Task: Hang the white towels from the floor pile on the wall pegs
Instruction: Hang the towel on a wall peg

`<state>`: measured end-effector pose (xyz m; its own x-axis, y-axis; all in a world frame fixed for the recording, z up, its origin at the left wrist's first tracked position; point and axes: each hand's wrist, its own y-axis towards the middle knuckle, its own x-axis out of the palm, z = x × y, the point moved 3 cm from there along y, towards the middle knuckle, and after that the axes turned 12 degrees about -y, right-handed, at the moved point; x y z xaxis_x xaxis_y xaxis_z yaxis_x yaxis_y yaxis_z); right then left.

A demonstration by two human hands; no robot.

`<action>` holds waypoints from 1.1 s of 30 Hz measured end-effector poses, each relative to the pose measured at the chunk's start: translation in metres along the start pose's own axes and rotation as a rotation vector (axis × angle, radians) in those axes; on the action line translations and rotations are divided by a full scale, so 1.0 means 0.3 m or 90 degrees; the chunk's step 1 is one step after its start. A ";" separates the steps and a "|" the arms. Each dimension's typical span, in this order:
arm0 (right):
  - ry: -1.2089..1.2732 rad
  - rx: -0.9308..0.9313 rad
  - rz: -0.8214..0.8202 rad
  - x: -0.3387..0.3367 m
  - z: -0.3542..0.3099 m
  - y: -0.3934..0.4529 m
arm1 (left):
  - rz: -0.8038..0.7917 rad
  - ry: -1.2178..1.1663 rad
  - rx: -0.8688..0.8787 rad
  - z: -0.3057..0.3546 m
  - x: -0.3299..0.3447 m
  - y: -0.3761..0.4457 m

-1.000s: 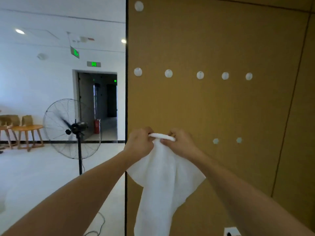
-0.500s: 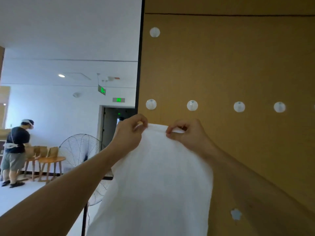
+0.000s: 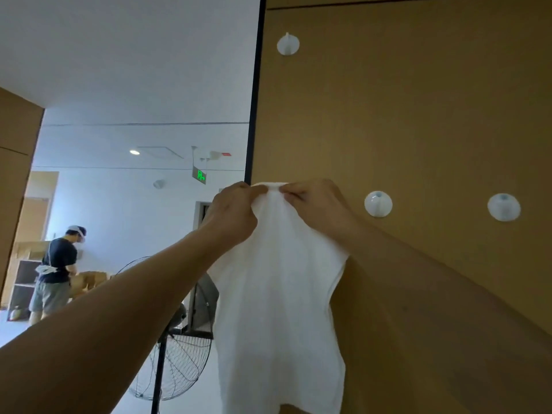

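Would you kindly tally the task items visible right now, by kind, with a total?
White towels: 1, the towel pinched by the left hand and right hand.
Visible wall pegs: 3, namely.
Total: 4

bare wall above towel — pegs rightward

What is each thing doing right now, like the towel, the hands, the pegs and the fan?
white towel: hanging down, top edge bunched and pinched by both hands against the wall.
left hand: pinching the towel's top.
right hand: pinching the towel's top.
upper peg: bare.
middle peg: bare.
far right peg: bare.
fan: standing upright; spinning or not, cannot tell.
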<state>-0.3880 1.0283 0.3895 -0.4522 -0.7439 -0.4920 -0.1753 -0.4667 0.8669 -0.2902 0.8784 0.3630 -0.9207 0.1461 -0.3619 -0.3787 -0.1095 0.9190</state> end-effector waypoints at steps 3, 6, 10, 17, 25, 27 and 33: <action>0.041 0.063 -0.022 0.042 0.027 0.048 | -0.015 -0.042 -0.003 -0.033 0.061 0.033; 0.080 0.110 -0.006 0.063 0.041 0.046 | -0.003 -0.122 -0.006 -0.070 0.114 0.030; 0.132 0.152 -0.018 0.073 0.019 0.027 | 0.013 -0.230 -0.045 -0.097 0.145 0.039; 0.240 0.265 -0.109 0.079 -0.033 -0.006 | -0.076 -0.401 -0.135 -0.131 0.179 0.032; 0.136 0.201 0.024 0.161 -0.045 -0.116 | -0.001 -0.301 0.031 -0.121 0.214 -0.055; -0.035 0.186 0.049 0.208 -0.057 -0.170 | 0.053 -0.238 0.076 -0.112 0.226 -0.106; -0.177 0.227 0.147 0.296 -0.105 -0.296 | 0.094 -0.645 -0.180 -0.157 0.325 -0.298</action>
<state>-0.3851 0.9887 0.2661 -0.7210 -0.6307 -0.2870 -0.3101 -0.0767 0.9476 -0.3506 0.8560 0.2382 -0.4999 0.8496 0.1681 -0.3980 -0.3978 0.8266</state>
